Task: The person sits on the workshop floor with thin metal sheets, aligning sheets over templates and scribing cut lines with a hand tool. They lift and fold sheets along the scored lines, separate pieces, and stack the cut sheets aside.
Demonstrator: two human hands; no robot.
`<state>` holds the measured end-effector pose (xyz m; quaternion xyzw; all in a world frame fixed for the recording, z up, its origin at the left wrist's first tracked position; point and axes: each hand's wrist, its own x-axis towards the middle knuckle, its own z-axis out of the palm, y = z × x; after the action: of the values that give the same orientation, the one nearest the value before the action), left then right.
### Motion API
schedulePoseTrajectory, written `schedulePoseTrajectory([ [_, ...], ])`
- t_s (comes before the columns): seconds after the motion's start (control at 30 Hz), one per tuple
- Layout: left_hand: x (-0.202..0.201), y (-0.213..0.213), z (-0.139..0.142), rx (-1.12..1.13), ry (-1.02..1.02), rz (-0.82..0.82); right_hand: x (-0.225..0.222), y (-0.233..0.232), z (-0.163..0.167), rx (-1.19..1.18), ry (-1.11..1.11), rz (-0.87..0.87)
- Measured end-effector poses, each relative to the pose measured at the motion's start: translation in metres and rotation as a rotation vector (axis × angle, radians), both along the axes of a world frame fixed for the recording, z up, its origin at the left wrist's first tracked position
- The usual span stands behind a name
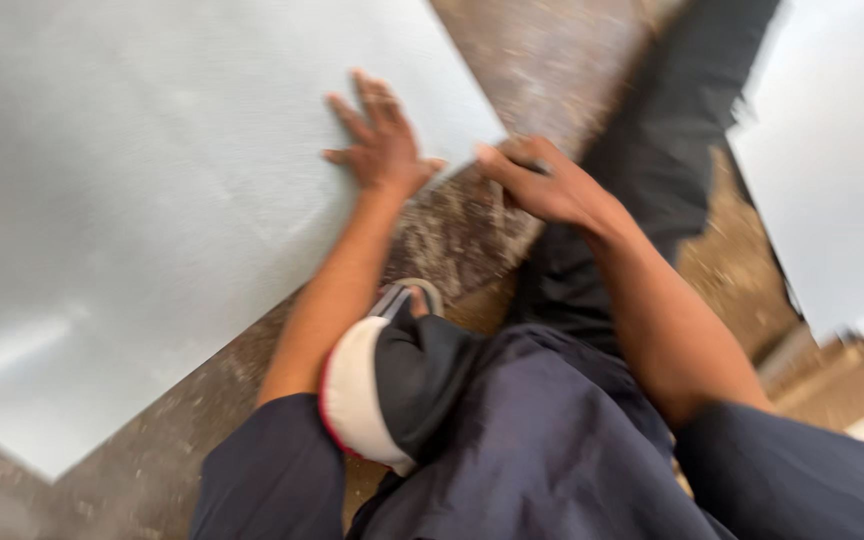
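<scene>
Nearest the camera, the person's dark navy trouser legs [542,440] fill the lower frame, one knee drawn up so that a white-soled sandal with a red edge [362,395] shows beside the thigh, and both bare forearms reach forward from dark sleeves. Beyond the knee lies a brown speckled stone floor [452,235], dusty and gritty. The right hand [542,180] rests low near the sheet's corner, fingers curled toward the edge; motion blur hides whether it pinches the edge or merely touches the floor beside it. The left hand [382,145] lies flat, fingers spread, palm pressing down on the large pale grey-white flat sheet [152,200], which lies on the floor and stretches away to the upper left. Judging by its straight edges and sharp corner, this sheet is probably stiff, thin and rather smooth, so a flat palm may slide on it; the nearby corner and edges look the surest holds. A second pale sheet [832,150] lies farther off at the right.
</scene>
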<state>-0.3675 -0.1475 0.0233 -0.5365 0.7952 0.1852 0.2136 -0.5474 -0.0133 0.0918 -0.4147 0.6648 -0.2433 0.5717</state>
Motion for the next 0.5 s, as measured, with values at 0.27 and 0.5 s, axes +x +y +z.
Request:
schedulePoseTrajectory([
  [0.27, 0.039, 0.036, -0.005, -0.205, 0.437, -0.105, -0.008, -0.029, -0.007, -0.263, 0.734, -0.295],
  [0.5, 0.138, 0.133, 0.000, 0.295, 1.153, 1.000, -0.033, -0.042, -0.014, -0.026, 0.478, -0.264],
])
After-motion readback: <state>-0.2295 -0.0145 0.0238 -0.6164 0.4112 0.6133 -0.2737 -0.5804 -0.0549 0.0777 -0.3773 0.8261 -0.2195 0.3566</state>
